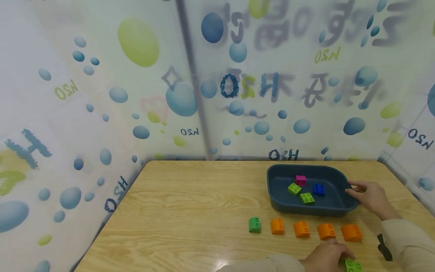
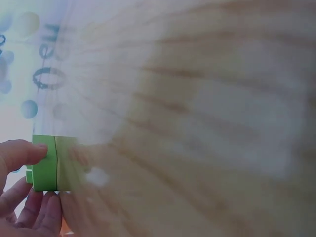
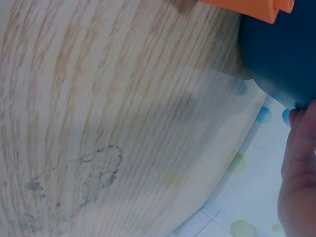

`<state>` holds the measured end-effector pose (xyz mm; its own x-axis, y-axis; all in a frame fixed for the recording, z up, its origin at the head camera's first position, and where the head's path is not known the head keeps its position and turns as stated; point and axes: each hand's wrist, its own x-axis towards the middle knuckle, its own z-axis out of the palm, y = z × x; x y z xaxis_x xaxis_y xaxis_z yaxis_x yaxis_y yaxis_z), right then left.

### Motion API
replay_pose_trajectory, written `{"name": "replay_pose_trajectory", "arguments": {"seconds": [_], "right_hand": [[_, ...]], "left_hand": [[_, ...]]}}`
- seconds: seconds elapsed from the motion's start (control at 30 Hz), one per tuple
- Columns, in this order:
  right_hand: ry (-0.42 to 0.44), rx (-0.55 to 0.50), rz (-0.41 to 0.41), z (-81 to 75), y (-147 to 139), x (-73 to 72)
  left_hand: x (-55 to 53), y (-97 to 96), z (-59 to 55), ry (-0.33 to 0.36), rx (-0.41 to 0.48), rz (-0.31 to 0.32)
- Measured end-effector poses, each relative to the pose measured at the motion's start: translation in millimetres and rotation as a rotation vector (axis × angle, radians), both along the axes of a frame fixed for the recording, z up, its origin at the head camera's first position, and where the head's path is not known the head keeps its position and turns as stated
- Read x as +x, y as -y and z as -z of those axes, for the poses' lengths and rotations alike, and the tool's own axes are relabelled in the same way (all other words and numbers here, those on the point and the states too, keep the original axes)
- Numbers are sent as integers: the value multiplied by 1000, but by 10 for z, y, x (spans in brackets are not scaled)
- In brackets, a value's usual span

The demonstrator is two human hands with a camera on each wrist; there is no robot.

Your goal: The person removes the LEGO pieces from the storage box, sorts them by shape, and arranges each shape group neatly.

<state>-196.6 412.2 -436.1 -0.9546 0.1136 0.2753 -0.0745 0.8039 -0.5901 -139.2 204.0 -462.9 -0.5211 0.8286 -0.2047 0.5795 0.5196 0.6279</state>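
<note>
My left hand (image 1: 324,257) is at the near edge of the head view, beside a lime-green toy brick (image 1: 353,265). In the left wrist view, the thumb and fingers pinch this brick (image 2: 45,163) by its sides. My right hand (image 1: 372,198) grips the right rim of a dark blue tray (image 1: 312,210), thumb on the near side of the rim. Inside the tray lie a pink brick (image 1: 300,180), a blue brick (image 1: 318,189) and two lime-green bricks (image 1: 307,198). In the right wrist view, fingers (image 3: 298,148) touch the tray's edge.
In front of the tray runs a row of curved-top bricks: a green one (image 1: 254,224) at the left end, then several orange ones (image 1: 301,229). They stand on a wooden table (image 1: 190,211). Patterned sheets (image 1: 238,124) hang behind and at the sides.
</note>
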Motion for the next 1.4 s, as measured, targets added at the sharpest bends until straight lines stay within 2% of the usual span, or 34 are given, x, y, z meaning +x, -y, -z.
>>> {"name": "replay_pose_trajectory", "arguments": {"seconds": [0.27,0.5,0.97,1.13,1.4], "right_hand": [[54,10,5,13,-17,-11],[57,12,17,34,-11,-3],[31,23,-5,21,-20,-12],[20,12,-15,1,-31,-30],[13,11,0,7,-20,-21]], "left_hand": [[-7,-124,9,-72,-29,25],[-6,-235,21,-74,-75,4],[5,-384,70,-66,-107,-46],[2,-414,64,-80,-113,-57],[19,-393,30,-64,-98,-72]]}}
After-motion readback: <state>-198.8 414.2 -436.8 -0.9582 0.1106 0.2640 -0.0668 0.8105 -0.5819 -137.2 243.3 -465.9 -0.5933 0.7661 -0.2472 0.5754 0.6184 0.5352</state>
